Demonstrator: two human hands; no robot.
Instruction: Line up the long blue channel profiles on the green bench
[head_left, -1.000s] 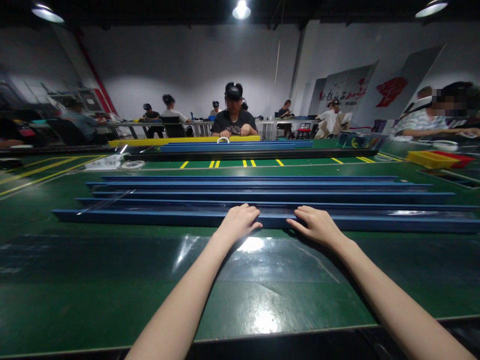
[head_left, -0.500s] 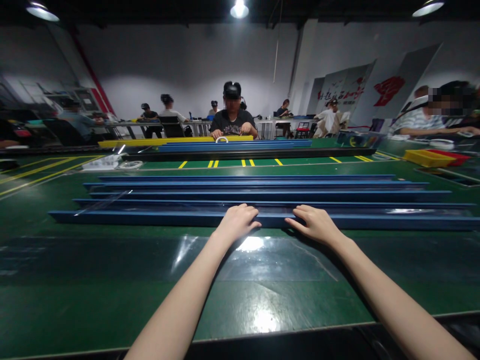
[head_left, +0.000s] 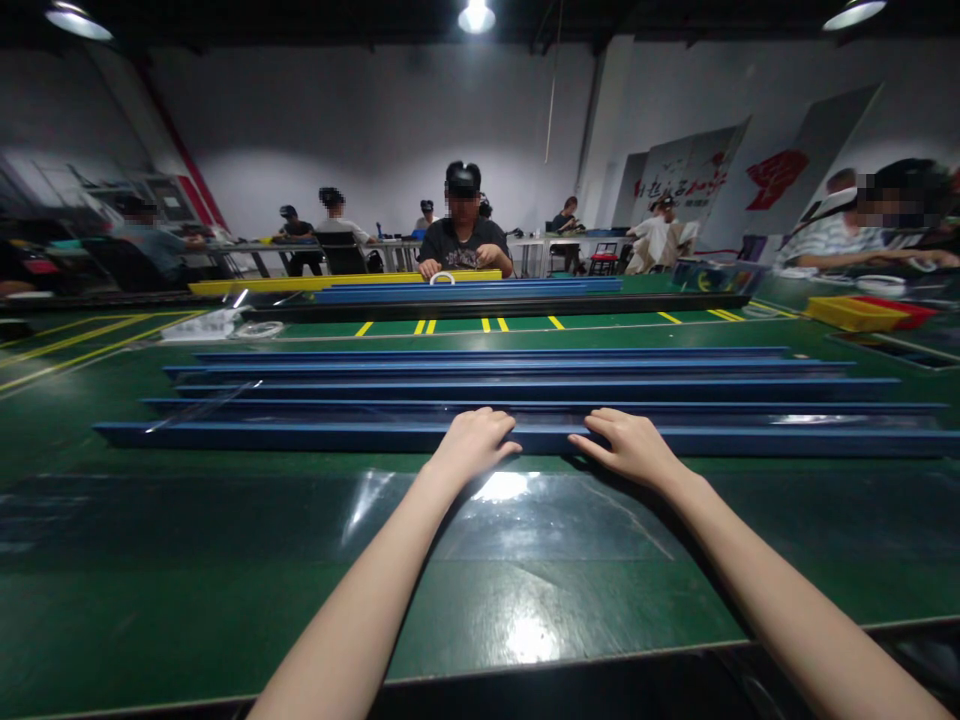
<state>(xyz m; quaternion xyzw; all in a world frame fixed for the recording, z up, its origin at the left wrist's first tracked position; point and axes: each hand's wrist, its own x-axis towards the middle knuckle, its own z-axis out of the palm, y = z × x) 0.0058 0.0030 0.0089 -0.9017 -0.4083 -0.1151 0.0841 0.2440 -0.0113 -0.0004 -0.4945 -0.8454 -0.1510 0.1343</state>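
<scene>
A long blue plastic channel [head_left: 247,437] lies crosswise in front of me, nearest of several blue strips. Over its near wall, left of the middle, the bent fingers of my left hand [head_left: 475,440] are hooked, with the thumb on the near side. My right hand [head_left: 626,445] grips the same wall further right in a like way, its thumb pointing at the left one. Both hands' fingertips are hidden behind the wall. Clear film [head_left: 817,421] shows inside the channel. Between my forearms, a wide clear plastic strip [head_left: 480,540] lies flat on the green table [head_left: 465,620].
More blue channels [head_left: 525,387] lie behind the first. Further back are a black strip [head_left: 510,307], a yellow strip [head_left: 262,285] and a white roll [head_left: 442,279] by a seated person [head_left: 465,240]. Yellow and red trays [head_left: 855,313] stand at the right.
Both hands keep their hold on the channel. The whole view has shifted very slightly; nothing else has visibly moved.
</scene>
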